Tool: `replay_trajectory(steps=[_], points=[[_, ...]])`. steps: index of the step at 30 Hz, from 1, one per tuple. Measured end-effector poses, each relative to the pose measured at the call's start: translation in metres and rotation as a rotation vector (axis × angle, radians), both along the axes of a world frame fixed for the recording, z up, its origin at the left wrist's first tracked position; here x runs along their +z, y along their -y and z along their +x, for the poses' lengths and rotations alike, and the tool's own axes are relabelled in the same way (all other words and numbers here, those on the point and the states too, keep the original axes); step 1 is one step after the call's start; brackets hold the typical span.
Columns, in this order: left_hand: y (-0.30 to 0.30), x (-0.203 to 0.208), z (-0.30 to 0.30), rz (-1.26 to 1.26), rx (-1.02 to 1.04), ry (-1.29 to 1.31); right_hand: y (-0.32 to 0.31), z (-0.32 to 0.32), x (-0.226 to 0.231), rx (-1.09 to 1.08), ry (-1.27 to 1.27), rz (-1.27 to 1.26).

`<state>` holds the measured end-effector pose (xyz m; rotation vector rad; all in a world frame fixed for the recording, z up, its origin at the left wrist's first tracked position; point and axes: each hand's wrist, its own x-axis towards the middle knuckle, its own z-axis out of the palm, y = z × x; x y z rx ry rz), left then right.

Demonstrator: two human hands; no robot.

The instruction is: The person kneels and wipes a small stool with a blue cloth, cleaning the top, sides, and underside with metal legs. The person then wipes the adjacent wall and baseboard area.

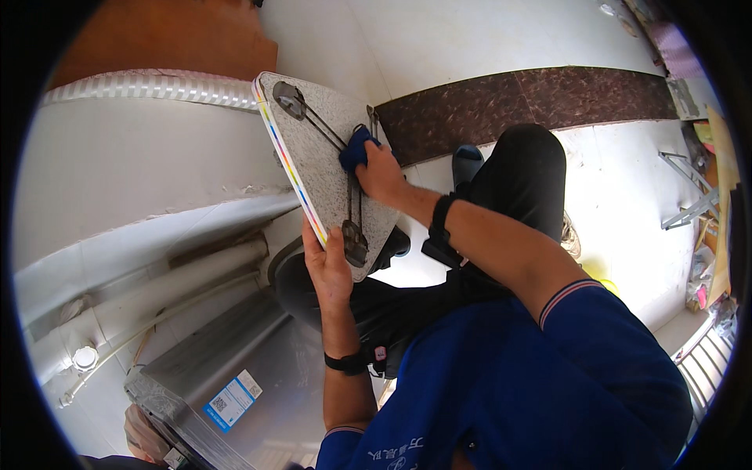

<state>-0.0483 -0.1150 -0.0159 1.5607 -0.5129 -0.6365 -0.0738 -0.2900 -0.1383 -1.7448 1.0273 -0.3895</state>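
A board with a speckled grey face (317, 133), rounded corners and a multicoloured striped rim stands tilted in front of me. Dark metal brackets (289, 99) and thin rods are fixed to this face, like the underside of a small folding table. My left hand (330, 270) grips its near left edge, thumb on the speckled face and fingers round the rim. In my right hand (384, 176) is a bunched dark blue cloth (356, 153), pressed against the rods near the board's right side. The board's other face is hidden.
At lower left stands a shiny metal box (270, 356) with a blue-and-white label. Pipes (188, 274) run along the left wall, below a white corrugated hose (157, 86). Dark reddish-brown tiles (533, 102) line the wall's foot ahead. Metal folding legs (689, 188) stand at right.
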Motion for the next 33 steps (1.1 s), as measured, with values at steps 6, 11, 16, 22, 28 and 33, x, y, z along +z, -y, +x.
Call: replay_trajectory(steps=[6, 11, 16, 22, 28, 33], points=[[-0.008, -0.004, 0.008, -0.018, 0.009, -0.092, 0.029, 0.024, -0.025, 0.032, -0.128, 0.184], [-0.009, -0.011, 0.013, -0.034, 0.022, -0.068, -0.017, -0.019, 0.01, 0.19, -0.032, 0.196], [-0.012, -0.011, 0.012, -0.051, 0.038, -0.097, -0.04, -0.07, 0.04, 0.249, 0.154, 0.334], [-0.015, -0.01, 0.013, 0.0, 0.036, -0.127, 0.021, 0.003, -0.017, 0.07, -0.057, 0.071], [-0.016, -0.009, 0.011, -0.019, 0.05, -0.112, 0.076, 0.048, -0.058, 0.023, -0.147, 0.024], [-0.014, -0.008, 0.013, 0.004, 0.058, -0.091, 0.098, 0.044, -0.053, 0.009, -0.173, 0.061]])
